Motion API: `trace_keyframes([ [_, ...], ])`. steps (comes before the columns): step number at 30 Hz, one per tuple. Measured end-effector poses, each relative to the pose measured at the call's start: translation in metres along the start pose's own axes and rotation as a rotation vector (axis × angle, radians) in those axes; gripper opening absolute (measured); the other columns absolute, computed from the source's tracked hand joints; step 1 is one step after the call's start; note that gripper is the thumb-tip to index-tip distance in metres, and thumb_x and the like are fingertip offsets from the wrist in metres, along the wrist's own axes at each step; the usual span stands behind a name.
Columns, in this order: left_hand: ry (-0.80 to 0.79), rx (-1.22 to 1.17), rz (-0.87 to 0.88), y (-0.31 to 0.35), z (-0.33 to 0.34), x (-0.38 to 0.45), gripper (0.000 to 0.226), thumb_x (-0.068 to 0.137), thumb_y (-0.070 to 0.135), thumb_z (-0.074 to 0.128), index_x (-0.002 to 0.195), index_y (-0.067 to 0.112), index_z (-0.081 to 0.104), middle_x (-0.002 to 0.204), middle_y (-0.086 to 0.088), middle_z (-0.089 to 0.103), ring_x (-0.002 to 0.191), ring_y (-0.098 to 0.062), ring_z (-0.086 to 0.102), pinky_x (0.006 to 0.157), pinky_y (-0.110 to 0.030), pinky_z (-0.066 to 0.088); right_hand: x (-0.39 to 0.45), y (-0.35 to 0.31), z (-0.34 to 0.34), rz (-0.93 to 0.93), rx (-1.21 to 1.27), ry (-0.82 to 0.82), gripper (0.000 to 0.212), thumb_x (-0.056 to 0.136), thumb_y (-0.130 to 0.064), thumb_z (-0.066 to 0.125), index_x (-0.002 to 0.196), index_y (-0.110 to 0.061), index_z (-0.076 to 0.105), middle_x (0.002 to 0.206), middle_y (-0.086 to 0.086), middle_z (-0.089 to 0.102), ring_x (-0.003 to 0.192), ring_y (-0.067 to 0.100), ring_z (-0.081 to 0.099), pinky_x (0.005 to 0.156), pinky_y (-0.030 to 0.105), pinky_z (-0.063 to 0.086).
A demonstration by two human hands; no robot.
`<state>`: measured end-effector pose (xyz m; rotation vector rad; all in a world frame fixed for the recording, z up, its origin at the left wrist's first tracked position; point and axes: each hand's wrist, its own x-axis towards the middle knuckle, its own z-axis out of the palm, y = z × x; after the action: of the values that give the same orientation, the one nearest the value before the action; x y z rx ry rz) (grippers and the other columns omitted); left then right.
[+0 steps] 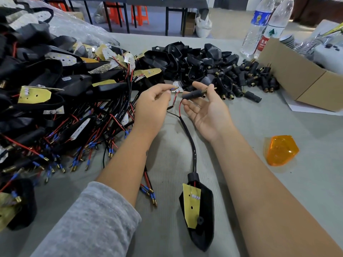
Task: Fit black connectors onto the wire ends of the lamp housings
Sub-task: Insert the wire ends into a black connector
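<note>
A black lamp housing (201, 217) with a yellow circuit board lies on the table near me. Its black cable (191, 143) runs up between my hands and splits into a red and a black wire. My left hand (154, 106) pinches a blue-tipped wire end at its fingertips. My right hand (206, 108) is palm up and holds a black connector (194, 94) with a brass tip between thumb and fingers. The red wire reaches the connector's near end.
A heap of wired lamp housings (55, 86) fills the left. Empty black housings (189, 60) and loose black connectors (250, 80) lie beyond my hands. A cardboard box (300, 78) and two water bottles (259, 25) stand at the right. An orange lens (280, 150) lies on the right.
</note>
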<state>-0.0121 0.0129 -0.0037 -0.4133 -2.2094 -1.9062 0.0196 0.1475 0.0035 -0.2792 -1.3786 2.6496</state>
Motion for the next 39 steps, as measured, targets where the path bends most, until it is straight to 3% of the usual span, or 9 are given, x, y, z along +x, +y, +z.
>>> trace_keyframes([
  [4,-0.002,0.037,0.017,-0.0005,-0.0004,-0.0001,0.023,0.095,0.01,0.056,0.1,0.026,0.071,0.07,0.005,0.065,0.061,-0.007,0.053,0.065,-0.023,0.045,0.0011,0.0006,-0.0006,-0.008,0.024,-0.007,0.042,0.107,-0.039,0.028,0.106,-0.015,0.062,0.091,0.014,0.066,0.064,0.018,0.064,0.067,0.025,0.056],
  [8,-0.045,0.085,0.009,-0.0026,-0.0005,-0.001,0.019,0.093,0.013,0.061,0.096,0.031,0.065,0.072,0.01,0.071,0.069,-0.005,0.063,0.07,-0.016,0.048,0.0021,0.0011,-0.0023,-0.01,0.051,-0.006,0.042,0.107,-0.038,0.029,0.102,-0.014,0.063,0.081,0.011,0.066,0.061,0.017,0.065,0.063,0.025,0.056],
  [12,-0.037,0.069,-0.007,-0.0044,0.0007,-0.003,0.015,0.091,0.01,0.062,0.096,0.021,0.07,0.072,0.006,0.071,0.076,-0.019,0.067,0.074,-0.027,0.053,0.0024,0.0019,-0.0028,-0.009,0.103,0.007,0.042,0.107,-0.036,0.031,0.099,-0.013,0.065,0.083,0.013,0.064,0.063,0.019,0.067,0.064,0.026,0.058],
  [17,-0.035,0.071,0.002,-0.0031,-0.001,-0.0022,0.023,0.089,0.008,0.062,0.086,0.03,0.069,0.073,0.006,0.071,0.077,-0.021,0.068,0.076,-0.032,0.054,0.0022,0.0028,-0.003,-0.006,0.128,0.019,0.042,0.107,-0.036,0.032,0.099,-0.012,0.065,0.088,0.015,0.061,0.067,0.019,0.069,0.067,0.026,0.059],
  [21,-0.019,0.087,0.006,-0.0025,-0.0022,-0.0029,0.027,0.088,0.008,0.062,0.083,0.034,0.067,0.075,0.007,0.07,0.076,-0.01,0.067,0.072,-0.022,0.053,0.0018,0.0011,-0.0035,-0.004,0.169,0.034,0.042,0.107,-0.037,0.032,0.1,-0.012,0.065,0.088,0.015,0.061,0.068,0.019,0.068,0.068,0.026,0.059],
  [25,-0.038,0.089,0.011,-0.0025,-0.0019,-0.0034,0.026,0.088,0.008,0.062,0.084,0.032,0.069,0.077,0.005,0.071,0.081,-0.023,0.069,0.078,-0.036,0.055,0.0011,0.0006,-0.0028,-0.015,0.119,0.02,0.041,0.107,-0.036,0.031,0.1,-0.013,0.065,0.091,0.015,0.061,0.07,0.02,0.068,0.069,0.026,0.059],
  [27,-0.036,0.088,0.012,-0.0029,-0.0015,-0.0034,0.023,0.088,0.009,0.062,0.084,0.031,0.069,0.078,0.004,0.071,0.082,-0.022,0.069,0.08,-0.038,0.056,0.0004,0.0009,-0.0019,-0.021,0.088,0.009,0.041,0.107,-0.036,0.031,0.1,-0.013,0.064,0.093,0.016,0.06,0.069,0.02,0.068,0.069,0.027,0.059],
  [31,-0.028,0.08,0.034,-0.0046,-0.0011,-0.0018,0.013,0.087,0.012,0.067,0.084,0.025,0.069,0.083,0.001,0.073,0.08,-0.011,0.069,0.079,-0.03,0.057,-0.0005,-0.0002,-0.0018,-0.014,0.068,-0.008,0.041,0.107,-0.035,0.031,0.102,-0.012,0.064,0.092,0.016,0.061,0.069,0.02,0.067,0.07,0.027,0.059],
  [39,-0.018,0.051,0.109,0.0,-0.0023,-0.0034,0.015,0.086,0.008,0.069,0.082,0.022,0.067,0.081,0.004,0.069,0.076,-0.002,0.063,0.073,-0.014,0.05,-0.0017,-0.0008,-0.0021,0.021,0.094,-0.011,0.041,0.107,-0.031,0.031,0.097,-0.009,0.064,0.075,0.011,0.069,0.066,0.019,0.068,0.063,0.026,0.058],
])
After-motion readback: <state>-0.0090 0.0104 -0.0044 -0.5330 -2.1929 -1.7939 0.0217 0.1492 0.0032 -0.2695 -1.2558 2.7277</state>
